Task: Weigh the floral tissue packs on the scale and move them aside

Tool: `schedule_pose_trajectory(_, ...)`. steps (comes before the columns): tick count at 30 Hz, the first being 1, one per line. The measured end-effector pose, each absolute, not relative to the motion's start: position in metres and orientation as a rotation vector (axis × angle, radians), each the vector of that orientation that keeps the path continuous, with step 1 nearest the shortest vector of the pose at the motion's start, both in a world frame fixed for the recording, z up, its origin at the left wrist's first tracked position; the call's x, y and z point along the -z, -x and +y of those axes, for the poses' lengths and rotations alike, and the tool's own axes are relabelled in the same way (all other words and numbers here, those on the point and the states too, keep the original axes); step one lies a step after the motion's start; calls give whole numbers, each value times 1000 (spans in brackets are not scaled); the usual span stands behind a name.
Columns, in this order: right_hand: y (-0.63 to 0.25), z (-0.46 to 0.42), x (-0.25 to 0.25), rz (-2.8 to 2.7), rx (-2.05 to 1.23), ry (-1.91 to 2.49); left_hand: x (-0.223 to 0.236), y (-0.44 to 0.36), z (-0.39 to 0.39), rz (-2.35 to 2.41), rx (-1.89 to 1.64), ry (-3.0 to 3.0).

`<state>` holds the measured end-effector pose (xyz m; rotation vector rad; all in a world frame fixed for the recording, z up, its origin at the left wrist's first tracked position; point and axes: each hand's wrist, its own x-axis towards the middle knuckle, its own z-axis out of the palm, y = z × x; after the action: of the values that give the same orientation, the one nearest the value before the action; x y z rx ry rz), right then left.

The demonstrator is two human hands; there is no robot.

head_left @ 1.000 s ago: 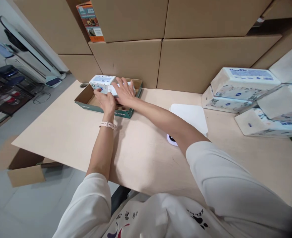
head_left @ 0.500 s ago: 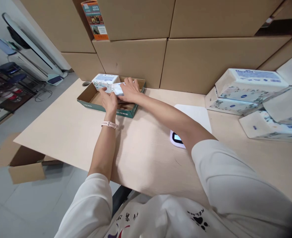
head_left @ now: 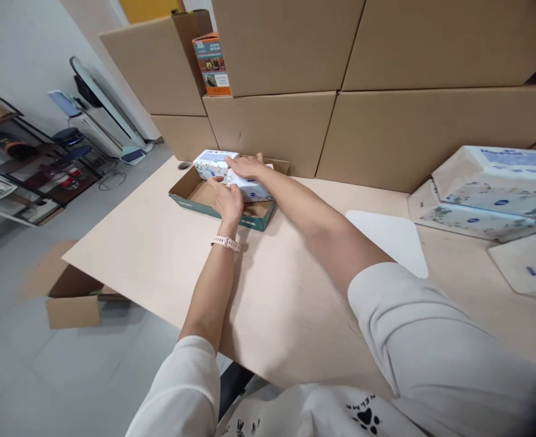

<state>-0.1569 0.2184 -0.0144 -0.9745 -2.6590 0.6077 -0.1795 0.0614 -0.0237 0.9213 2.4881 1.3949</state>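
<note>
Two white tissue packs with blue lettering and a leafy print sit in a shallow green-edged cardboard tray [head_left: 199, 205]. The left tissue pack [head_left: 213, 158] stands at the tray's back. Beside it, the right tissue pack [head_left: 252, 191] is partly covered by my hands. My right hand [head_left: 248, 167] lies across its top, fingers stretched toward the left pack. At the front of the packs is my left hand [head_left: 227, 200], its fingers apart and touching the right pack's near side; a pink band circles that wrist.
Stacked cardboard boxes [head_left: 268, 124] wall off the table's back. More tissue packs [head_left: 495, 182] are piled at the right, near a white flat plate [head_left: 388, 240]. An orange printed box [head_left: 212, 65] stands among the cartons. On the floor at left lies an open carton [head_left: 74, 309].
The right tissue pack has settled lower and flatter in the tray beside the other. My right hand has flattened over its top. The view has shifted, so everything appears farther right.
</note>
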Motion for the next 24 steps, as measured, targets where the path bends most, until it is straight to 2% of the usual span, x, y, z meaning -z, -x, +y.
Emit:
schedule_pose_trajectory(8, 112, 216, 12, -2775, -438, 1059, 40, 198, 66, 2185, -1318, -1258)
schedule_pose_trajectory(13, 77, 220, 8, -2974, -396, 834, 39, 194, 66, 2314, -1381, -1126)
schedule_pose_trajectory(17, 65, 228, 10, -3062, -190, 674, 34, 187, 65, 2379, -1330, -1136)
schedule_pose_trajectory(20, 64, 227, 10, -3011, -105, 777, 32, 184, 64, 2381, -1298, -1173)
schedule_pose_trajectory(24, 48, 192, 1, -2926, -149, 799, 33, 184, 63, 2357, -1296, -1209)
